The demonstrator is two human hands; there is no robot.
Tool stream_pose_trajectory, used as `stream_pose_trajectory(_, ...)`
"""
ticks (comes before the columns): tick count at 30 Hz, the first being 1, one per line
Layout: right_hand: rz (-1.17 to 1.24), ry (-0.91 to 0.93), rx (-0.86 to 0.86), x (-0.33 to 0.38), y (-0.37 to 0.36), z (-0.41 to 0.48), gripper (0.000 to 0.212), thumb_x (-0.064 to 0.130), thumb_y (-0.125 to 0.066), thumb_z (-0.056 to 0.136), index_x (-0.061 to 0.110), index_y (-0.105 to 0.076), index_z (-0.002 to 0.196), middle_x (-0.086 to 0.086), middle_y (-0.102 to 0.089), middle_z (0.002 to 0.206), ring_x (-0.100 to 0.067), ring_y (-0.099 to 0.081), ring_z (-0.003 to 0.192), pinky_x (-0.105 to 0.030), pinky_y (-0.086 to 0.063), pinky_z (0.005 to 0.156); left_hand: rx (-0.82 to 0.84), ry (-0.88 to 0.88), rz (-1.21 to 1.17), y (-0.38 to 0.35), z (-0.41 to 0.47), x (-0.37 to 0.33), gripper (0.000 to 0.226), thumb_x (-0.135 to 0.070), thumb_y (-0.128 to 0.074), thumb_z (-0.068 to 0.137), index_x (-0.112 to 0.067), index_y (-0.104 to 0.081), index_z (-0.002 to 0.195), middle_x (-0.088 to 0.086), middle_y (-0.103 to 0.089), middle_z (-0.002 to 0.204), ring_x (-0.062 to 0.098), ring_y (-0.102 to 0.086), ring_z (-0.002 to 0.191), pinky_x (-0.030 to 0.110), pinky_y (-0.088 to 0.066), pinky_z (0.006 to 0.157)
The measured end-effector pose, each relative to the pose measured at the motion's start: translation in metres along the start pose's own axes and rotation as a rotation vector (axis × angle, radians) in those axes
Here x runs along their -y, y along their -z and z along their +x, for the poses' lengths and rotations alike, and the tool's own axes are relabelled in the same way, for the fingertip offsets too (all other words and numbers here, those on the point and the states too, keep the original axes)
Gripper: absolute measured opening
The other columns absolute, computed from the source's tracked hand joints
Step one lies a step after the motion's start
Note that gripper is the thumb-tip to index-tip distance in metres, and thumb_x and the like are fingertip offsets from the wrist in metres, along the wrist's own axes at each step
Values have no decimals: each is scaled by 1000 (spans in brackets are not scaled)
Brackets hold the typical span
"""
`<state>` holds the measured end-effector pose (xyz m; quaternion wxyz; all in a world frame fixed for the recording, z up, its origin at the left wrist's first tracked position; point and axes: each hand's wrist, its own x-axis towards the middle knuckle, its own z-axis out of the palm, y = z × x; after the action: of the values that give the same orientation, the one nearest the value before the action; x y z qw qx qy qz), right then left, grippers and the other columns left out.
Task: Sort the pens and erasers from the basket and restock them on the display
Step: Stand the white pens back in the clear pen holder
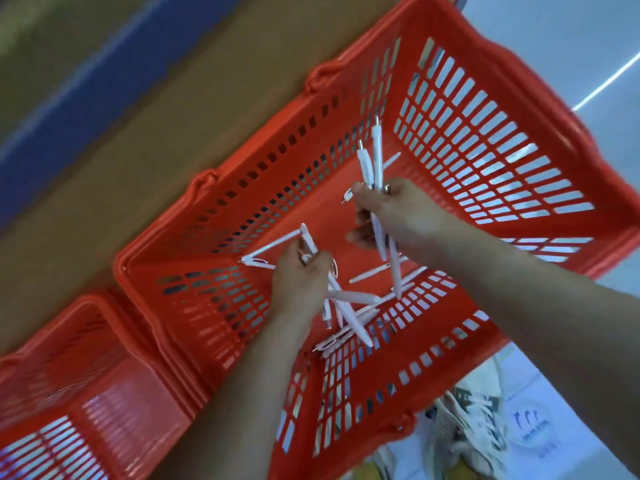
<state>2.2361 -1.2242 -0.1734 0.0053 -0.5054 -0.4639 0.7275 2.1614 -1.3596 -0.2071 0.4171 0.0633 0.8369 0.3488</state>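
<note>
Both my hands are down inside an orange slatted basket (485,140). My left hand (299,282) grips a splayed bunch of white pens (349,296), their ends pointing several ways. My right hand (388,213) holds another bundle of white pens (375,150), whose tips stick up past my fingers while the other ends hang below my palm. A few loose white pens (372,273) lie on the basket floor beneath my hands. No erasers show in this view.
A second orange basket (69,375) sits at the lower left, against the first. A brown surface with a blue band (86,98) runs along the upper left. White sneakers (467,427) and pale floor show at the lower right.
</note>
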Motion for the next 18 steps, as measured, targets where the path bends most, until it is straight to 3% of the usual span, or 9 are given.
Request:
stream_pose_trajectory(3,-70,-19,25,19,2,-47,21,22,-50,98,6,-61,90,-6,-57,66,-16,-47,50,-22,-39,41,40,-58,-89,9,-38,-46,24,-34,-58,76,-11,-61,84,-4,-57,65,18,-59,67,41,-53,72)
stream_pose_trajectory(5,-47,-54,49,37,2,-83,22,25,-52,96,7,-62,89,-7,-54,66,-17,-44,54,-20,-34,39,40,-150,-90,16,-68,-84,23,-33,-59,83,-10,-60,87,2,-63,72,14,-59,69,32,-48,70)
stream_pose_trajectory(7,-60,-37,65,62,3,-118,38,41,-52,94,5,-62,88,-9,-54,70,-19,-47,62,-24,-36,47,1,-230,-57,24,-94,-121,18,-28,-59,88,-10,-59,88,0,-63,73,7,-57,65,22,-44,62)
stream_pose_trajectory(10,-61,81,142,102,14,-167,67,61,-52,82,-2,-62,104,-19,-61,80,-12,-51,71,-27,-40,63,-47,-277,-37,38,-127,-176,26,-35,-60,84,-12,-59,94,0,-65,79,15,-62,73,29,-48,69)
stream_pose_trajectory(14,114,71,331,164,33,-225,32,30,-73,77,3,-66,92,-7,-65,71,-10,-59,62,-19,-46,58,-33,-345,-111,60,-175,-250,43,-55,-57,71,-16,-58,89,4,-68,77,24,-66,72,46,-54,72)
stream_pose_trajectory(18,134,13,339,223,46,-283,39,28,-81,63,2,-67,89,-14,-57,72,-21,-49,63,-27,-34,58,1,-393,-124,83,-226,-315,43,-57,-63,72,-17,-60,85,5,-69,75,27,-68,72,49,-54,70)
